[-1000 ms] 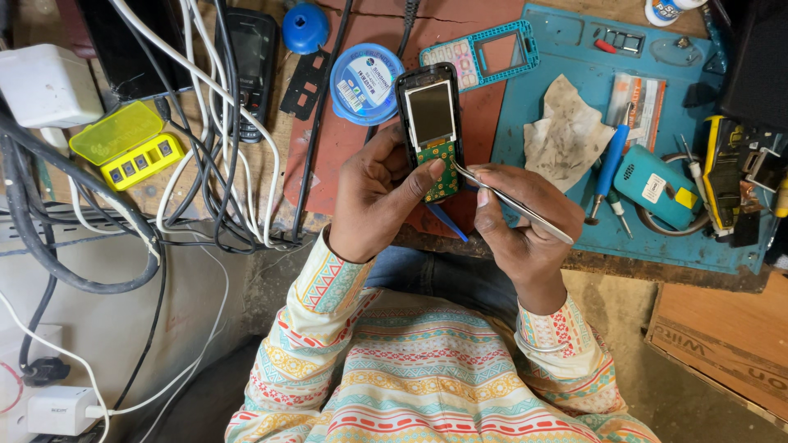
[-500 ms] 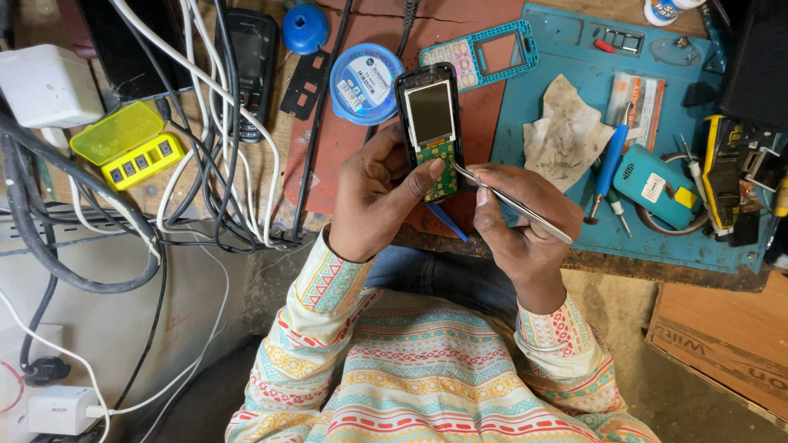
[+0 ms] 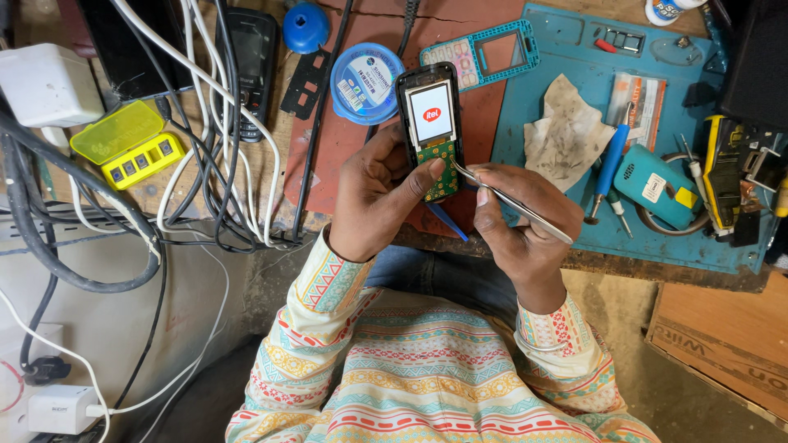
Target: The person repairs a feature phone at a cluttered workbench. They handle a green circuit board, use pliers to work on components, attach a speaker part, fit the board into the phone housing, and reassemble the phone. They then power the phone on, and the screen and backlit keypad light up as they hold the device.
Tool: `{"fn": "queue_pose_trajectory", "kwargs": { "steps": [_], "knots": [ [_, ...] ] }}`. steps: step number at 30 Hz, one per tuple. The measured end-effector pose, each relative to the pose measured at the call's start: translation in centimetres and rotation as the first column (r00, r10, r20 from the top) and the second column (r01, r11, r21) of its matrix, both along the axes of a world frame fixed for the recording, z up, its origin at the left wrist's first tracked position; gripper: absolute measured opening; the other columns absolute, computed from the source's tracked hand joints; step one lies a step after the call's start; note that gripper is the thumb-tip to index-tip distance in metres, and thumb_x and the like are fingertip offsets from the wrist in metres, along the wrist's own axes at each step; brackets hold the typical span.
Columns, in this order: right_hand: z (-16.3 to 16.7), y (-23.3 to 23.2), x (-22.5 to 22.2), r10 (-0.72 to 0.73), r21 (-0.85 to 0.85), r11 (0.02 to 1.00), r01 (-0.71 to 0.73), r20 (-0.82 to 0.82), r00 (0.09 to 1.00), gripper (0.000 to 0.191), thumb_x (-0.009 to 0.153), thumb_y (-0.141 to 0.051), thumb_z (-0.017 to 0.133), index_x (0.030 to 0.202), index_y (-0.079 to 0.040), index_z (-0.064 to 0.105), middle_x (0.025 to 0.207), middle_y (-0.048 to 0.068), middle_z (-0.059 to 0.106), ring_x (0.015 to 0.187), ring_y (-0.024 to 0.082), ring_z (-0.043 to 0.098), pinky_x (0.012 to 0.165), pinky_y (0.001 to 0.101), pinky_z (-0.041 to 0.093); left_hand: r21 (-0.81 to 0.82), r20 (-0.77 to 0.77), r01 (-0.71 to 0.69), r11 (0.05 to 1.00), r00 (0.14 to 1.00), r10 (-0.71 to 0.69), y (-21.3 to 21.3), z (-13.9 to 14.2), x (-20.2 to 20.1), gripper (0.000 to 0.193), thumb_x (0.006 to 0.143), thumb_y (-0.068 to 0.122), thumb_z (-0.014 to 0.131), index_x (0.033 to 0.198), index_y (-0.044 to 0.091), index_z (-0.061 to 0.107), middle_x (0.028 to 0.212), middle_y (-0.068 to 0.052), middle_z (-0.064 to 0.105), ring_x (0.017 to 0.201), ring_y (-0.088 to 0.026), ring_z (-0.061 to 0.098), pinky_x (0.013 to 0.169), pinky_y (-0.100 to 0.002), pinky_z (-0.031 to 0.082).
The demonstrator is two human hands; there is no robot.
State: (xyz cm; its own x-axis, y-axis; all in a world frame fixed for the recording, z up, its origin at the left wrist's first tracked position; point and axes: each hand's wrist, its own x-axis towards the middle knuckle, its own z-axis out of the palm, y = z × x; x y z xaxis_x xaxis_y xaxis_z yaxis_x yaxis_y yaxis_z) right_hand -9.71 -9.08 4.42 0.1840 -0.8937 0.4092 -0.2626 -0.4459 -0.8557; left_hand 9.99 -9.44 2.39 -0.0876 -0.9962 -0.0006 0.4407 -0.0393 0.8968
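While the patterned sleeves fill the bottom of the frame, the left hand sits just left of centre, its fingers curled around a small phone with the keypad cover off, the thumb pressing on the bare green circuit board under the lit screen. Just right of it, the right hand is closed in a pinch on a pair of metal tweezers, whose tip touches the lower right edge of the phone's board. Beyond the hands, the phone is held over a reddish mat at the centre of the frame. Right of it lies a blue work mat carrying a crumpled cloth, a blue screwdriver and a teal phone frame. Further up, a round blue tin rests beside the phone's top. At the upper left, a yellow box lies among tangled cables.
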Motion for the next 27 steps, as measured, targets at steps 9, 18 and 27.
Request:
{"fn": "queue_pose_trajectory", "kwargs": {
  "steps": [9,18,27],
  "knots": [
    [-1.7,0.5,-0.4,-0.116,-0.074,0.988,0.134,0.213,0.97,0.02,0.105,-0.002,0.07,0.124,0.005,0.066,0.11,0.021,0.072,0.097,0.024,0.076,0.089,0.0307,0.062,0.008,-0.068,0.013,1.0,0.998,-0.013,0.2,0.0,0.1,0.039,0.104,0.002,0.068,0.14,-0.006,0.055,0.127,-0.008,0.069,0.117,-0.014,0.066,0.104,-0.03,0.056],
    [-1.7,0.5,-0.2,-0.212,-0.082,0.972,0.22,0.088,0.973,0.023,0.106,0.005,0.071,0.128,0.006,0.066,0.103,0.015,0.07,0.087,0.016,0.071,0.076,0.0244,0.056,-0.03,-0.057,-0.004,1.0,0.998,0.002,0.4,-0.2,0.5,0.045,0.102,0.001,0.07,0.143,-0.006,0.053,0.127,-0.008,0.068,0.117,-0.014,0.066,0.105,-0.032,0.057],
    [-1.8,0.4,-0.1,-0.212,-0.068,0.974,0.218,0.083,0.974,0.025,0.104,0.006,0.072,0.128,0.005,0.067,0.114,0.015,0.068,0.094,0.016,0.071,0.077,0.0222,0.057,0.029,-0.24,0.047,0.998,0.97,-0.039,0.5,0.1,1.1,0.051,0.096,-0.005,0.067,0.144,-0.008,0.05,0.128,-0.013,0.068,0.118,-0.02,0.069,0.104,-0.038,0.059]
  ]
}}
